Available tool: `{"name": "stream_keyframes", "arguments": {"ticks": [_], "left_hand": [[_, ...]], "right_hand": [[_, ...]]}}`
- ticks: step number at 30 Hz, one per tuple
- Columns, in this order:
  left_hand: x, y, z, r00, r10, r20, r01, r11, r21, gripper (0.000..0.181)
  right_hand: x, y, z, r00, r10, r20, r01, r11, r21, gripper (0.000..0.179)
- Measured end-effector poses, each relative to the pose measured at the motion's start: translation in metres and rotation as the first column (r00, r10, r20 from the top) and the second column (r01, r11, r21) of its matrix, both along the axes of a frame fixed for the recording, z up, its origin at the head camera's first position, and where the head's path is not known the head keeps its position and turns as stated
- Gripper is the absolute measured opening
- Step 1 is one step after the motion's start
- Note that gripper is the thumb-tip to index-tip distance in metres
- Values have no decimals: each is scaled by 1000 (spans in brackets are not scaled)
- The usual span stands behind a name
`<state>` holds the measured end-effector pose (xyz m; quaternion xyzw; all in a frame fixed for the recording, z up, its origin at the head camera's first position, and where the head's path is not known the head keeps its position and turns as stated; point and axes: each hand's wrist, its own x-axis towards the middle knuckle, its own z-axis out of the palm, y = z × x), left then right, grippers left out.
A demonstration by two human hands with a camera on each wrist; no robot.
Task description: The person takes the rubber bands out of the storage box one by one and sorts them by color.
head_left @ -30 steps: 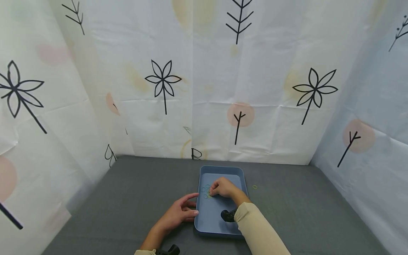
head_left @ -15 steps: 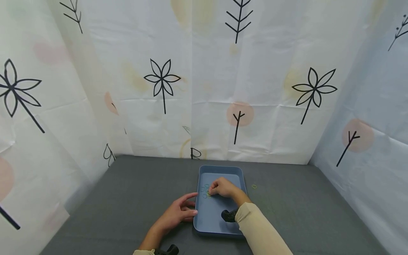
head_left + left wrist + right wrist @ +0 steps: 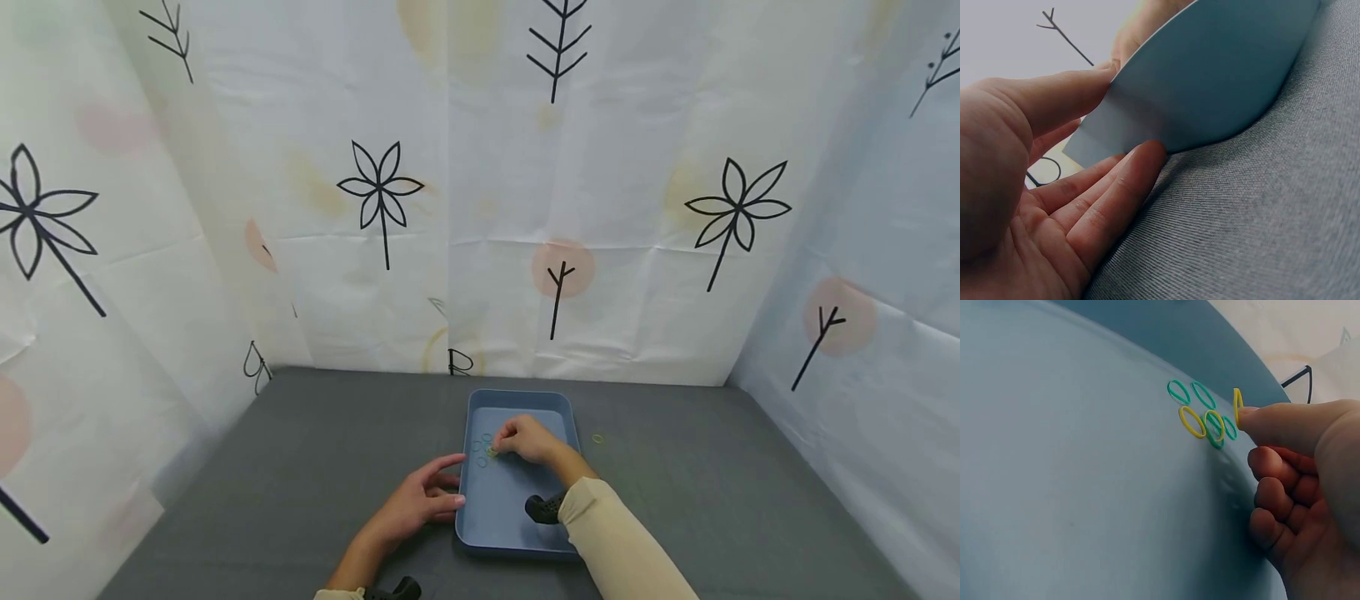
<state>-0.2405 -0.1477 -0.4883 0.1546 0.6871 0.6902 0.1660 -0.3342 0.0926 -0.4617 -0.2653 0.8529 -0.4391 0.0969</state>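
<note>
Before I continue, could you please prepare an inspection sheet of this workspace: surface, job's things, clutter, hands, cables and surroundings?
Surface: gray cloth, no spill visible.
Job's things: tray flat on the cloth; green rings and two yellow rings inside, near its left wall.
Clutter: one loose ring, right of the tray.
Left hand: touches the tray's left side.
Right hand: pinches another yellow ring over the tray.
Cables: nothing seen.
Surroundings: white printed sheets.

Plant-printed white walls (image 3: pixel 487 183), perhaps cloth, surround a grey table (image 3: pixel 300 458).
</note>
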Motion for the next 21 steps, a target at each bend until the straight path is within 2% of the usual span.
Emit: {"name": "stream_keyframes", "arguments": {"ticks": [2, 13, 21], "left_hand": [[-1, 0, 0, 1000, 0, -2, 0, 1000, -3, 64], [-4, -4, -7, 1000, 10, -22, -11, 1000, -27, 64], [-1, 0, -5, 1000, 7, -8, -7, 1000, 6, 64]], "right_hand": [[0, -1, 2, 999, -40, 14, 40, 999, 12, 8], [-2, 3, 19, 987, -151, -49, 152, 988, 20, 7], [-5, 12, 29, 958, -273, -94, 274, 962, 7, 5]]}}
